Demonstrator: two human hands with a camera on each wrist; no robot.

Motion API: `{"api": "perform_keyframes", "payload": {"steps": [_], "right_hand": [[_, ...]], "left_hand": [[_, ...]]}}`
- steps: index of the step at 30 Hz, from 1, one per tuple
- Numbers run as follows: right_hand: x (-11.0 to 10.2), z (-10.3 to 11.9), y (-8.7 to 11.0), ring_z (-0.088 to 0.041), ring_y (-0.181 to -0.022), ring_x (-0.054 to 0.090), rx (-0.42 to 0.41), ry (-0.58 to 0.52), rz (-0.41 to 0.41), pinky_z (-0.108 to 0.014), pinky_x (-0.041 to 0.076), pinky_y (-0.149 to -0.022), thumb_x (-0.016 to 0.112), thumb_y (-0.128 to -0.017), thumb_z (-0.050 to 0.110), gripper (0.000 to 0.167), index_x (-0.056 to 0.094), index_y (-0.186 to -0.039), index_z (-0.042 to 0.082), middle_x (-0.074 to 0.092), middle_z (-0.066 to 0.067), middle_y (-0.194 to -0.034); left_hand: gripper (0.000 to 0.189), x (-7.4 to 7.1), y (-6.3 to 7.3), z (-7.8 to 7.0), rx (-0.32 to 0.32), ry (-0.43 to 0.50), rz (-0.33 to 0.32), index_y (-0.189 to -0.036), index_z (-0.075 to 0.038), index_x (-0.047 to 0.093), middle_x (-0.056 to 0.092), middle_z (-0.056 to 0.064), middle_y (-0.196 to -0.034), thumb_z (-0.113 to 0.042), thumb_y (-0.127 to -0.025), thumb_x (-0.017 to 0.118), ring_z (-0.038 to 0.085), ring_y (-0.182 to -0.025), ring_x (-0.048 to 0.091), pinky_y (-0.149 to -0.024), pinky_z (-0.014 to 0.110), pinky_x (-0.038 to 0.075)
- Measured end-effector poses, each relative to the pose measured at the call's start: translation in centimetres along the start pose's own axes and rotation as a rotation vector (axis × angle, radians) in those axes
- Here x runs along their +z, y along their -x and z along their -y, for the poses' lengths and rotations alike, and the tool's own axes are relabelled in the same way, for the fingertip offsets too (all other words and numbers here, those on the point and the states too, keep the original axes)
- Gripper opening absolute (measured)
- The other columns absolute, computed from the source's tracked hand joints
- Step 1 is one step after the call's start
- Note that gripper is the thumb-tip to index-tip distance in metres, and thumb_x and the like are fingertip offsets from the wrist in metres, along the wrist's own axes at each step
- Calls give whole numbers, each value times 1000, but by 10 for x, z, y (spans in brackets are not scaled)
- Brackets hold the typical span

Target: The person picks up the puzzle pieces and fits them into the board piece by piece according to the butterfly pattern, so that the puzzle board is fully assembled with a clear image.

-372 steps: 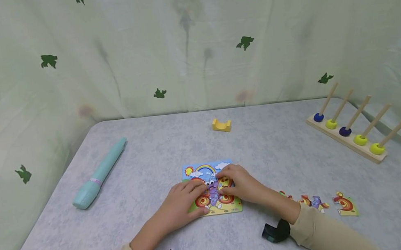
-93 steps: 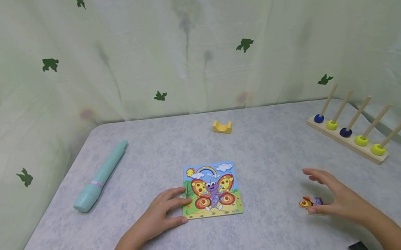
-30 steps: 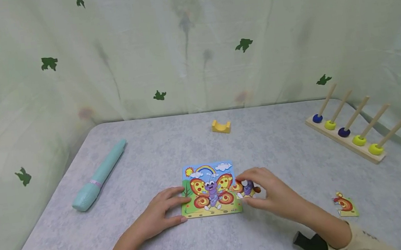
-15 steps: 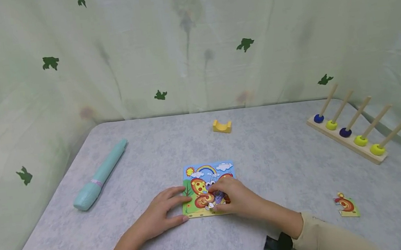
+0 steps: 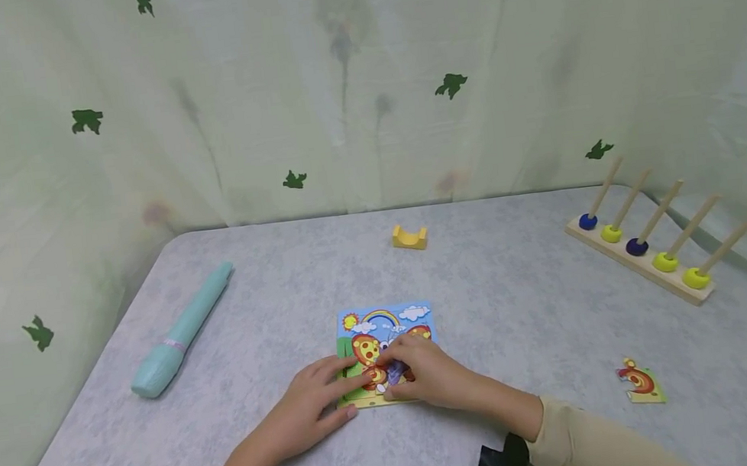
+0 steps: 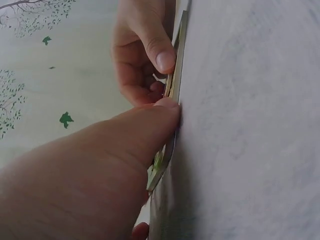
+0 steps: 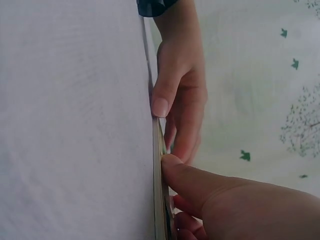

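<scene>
A square butterfly jigsaw board point(image 5: 358, 402) lies on the table in front of me, with sun, rainbow and butterfly showing. My right hand point(image 5: 431, 375) covers its lower right part and pinches a puzzle piece point(image 5: 395, 373) with purple and red patches, down close over the board. My left hand point(image 5: 313, 401) rests on the board's left side, fingers reaching over the lower left wing and thumb at the front edge. In the left wrist view, the left thumb point(image 6: 165, 112) presses the board's edge. The right thumb point(image 7: 175, 167) sits at the board's edge in the right wrist view.
One loose puzzle piece point(image 5: 642, 382) with a red swirl lies at the right. A wooden peg stand point(image 5: 655, 272) with blue and yellow beads stands at the back right. A yellow U-shaped block point(image 5: 410, 238) is at the back, a folded teal umbrella point(image 5: 180, 334) at the left.
My right hand picked up the purple and red piece from the right and brought it left over the board. My left hand has just shifted right, farther onto the board.
</scene>
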State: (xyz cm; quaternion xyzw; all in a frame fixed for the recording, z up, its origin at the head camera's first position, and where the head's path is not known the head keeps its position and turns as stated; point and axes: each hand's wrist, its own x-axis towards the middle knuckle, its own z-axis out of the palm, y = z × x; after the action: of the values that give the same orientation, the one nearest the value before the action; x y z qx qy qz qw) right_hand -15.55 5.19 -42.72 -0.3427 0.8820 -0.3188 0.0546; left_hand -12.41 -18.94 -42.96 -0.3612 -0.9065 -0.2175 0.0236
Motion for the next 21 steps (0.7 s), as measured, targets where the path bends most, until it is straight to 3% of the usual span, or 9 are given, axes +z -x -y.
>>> {"api": "perform_keyframes", "payload": {"steps": [6,15,21], "right_hand": [[-2,-1,0,-7,-89,42,-20,-14,8,-22,38,-69,71,-76,36,37,64,-110,20,50,10,-102],[-19,-9,-1,-8,-98,42,-97,-71,208,-23,39,-78,64,-84,20,43,55,-126,18,45,5,-114],[-25,-8,2,-8,-103,43,-91,-73,249,-24,39,-83,62,-86,23,45,51,-129,18,44,4,-119]], "left_hand": [[41,-1,0,-4,-39,26,34,-128,-32,51,39,4,-136,-33,-88,57,32,-125,29,-95,55,25],[39,1,1,-2,-34,37,17,-127,-31,53,39,3,-136,-33,-88,57,31,-124,30,-95,55,25],[39,3,0,0,-18,42,4,-126,-30,54,40,4,-135,-33,-88,57,32,-124,31,-95,55,25]]}}
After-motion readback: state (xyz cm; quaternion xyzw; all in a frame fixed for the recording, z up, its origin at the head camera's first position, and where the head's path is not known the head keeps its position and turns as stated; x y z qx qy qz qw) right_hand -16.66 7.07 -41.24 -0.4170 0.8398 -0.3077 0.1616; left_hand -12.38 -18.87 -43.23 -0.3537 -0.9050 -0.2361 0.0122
